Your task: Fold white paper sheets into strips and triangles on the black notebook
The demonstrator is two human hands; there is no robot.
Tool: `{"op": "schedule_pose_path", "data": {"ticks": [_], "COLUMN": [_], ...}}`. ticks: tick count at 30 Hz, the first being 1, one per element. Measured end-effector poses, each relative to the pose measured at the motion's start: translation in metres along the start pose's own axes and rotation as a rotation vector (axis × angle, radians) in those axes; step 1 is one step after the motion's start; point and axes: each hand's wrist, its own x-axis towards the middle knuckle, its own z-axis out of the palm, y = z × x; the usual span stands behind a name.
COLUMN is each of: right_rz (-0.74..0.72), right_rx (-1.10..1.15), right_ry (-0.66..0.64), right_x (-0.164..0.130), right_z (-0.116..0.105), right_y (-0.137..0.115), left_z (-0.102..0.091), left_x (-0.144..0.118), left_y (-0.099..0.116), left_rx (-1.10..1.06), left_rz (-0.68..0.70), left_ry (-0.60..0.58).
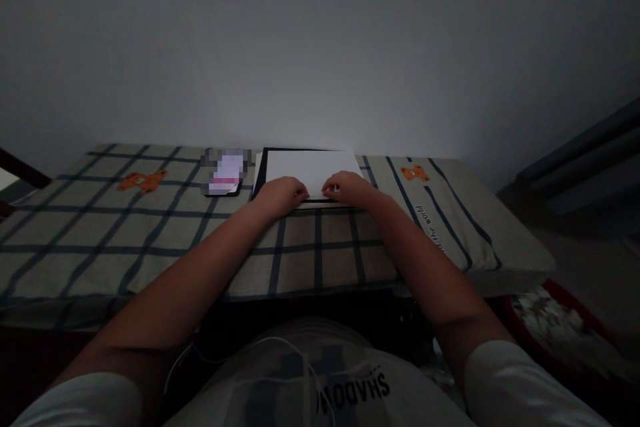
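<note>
The white paper sheet [313,170] lay flat on a dark board, right of the phone [225,173]. Both hands, left hand [281,195] and right hand [349,187], pressed its near edge with fingers curled down; any fold looked barely begun.

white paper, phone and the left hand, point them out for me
white paper [313,170], head view, on its bare middle
phone [226,173], head view, on its blurred screen
left hand [283,193], head view, on the back of the hand
</note>
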Motion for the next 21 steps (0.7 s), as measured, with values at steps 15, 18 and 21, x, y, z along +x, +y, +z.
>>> {"op": "schedule_pose_path", "data": {"ticks": [15, 18, 21], "right_rz": [0.033, 0.024, 0.027], "right_rx": [0.091, 0.089, 0.065], "right_ry": [-0.023, -0.005, 0.024], "right_x": [0.0, 0.0, 0.0], "right_z": [0.011, 0.011, 0.01], "right_y": [-0.007, -0.007, -0.008], "left_z": [0.005, 0.006, 0.008], "left_x": [-0.004, -0.005, -0.005], "left_y": [-0.011, -0.008, -0.007], "left_rx": [0.02, 0.052, 0.044], "left_rz": [0.057, 0.036, -0.017], "left_ry": [0.068, 0.085, 0.088]}}
